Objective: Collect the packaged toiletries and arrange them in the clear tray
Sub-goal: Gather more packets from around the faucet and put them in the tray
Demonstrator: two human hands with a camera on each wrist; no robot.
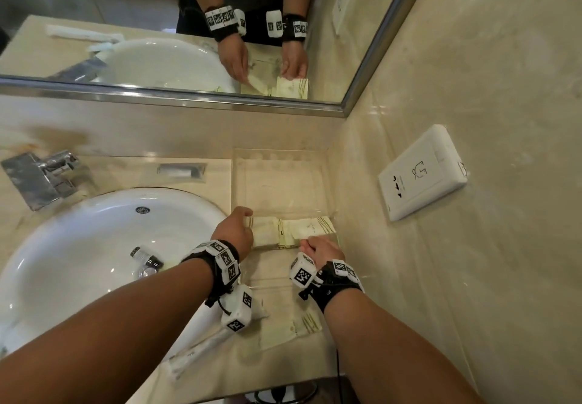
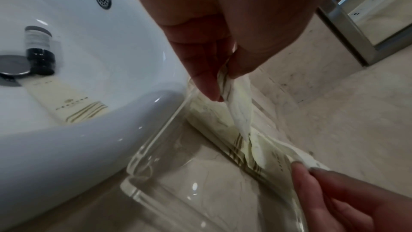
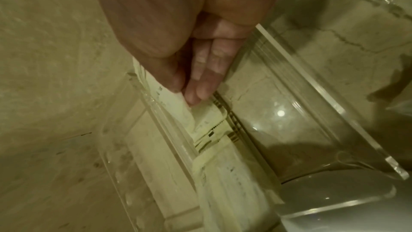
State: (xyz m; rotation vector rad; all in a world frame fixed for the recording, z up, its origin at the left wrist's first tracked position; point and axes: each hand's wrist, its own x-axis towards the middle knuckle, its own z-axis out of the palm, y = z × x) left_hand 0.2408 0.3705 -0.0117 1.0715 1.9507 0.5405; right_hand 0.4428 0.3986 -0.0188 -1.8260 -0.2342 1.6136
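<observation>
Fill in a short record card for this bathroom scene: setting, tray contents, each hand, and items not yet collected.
Setting: beige counter, white sink
Clear tray: cream packets at its near end
Left hand: pinches a packet's end
Right hand: pinches a packet's other end
Uncollected: small bottle and cream packet in sink; sachet behind it

Cream packets (image 1: 293,230) with gold stripes stand in a row across the middle of the clear tray (image 1: 280,164), right of the basin. One more cream packet (image 1: 283,325) lies flat on the counter, just near of the tray.
</observation>
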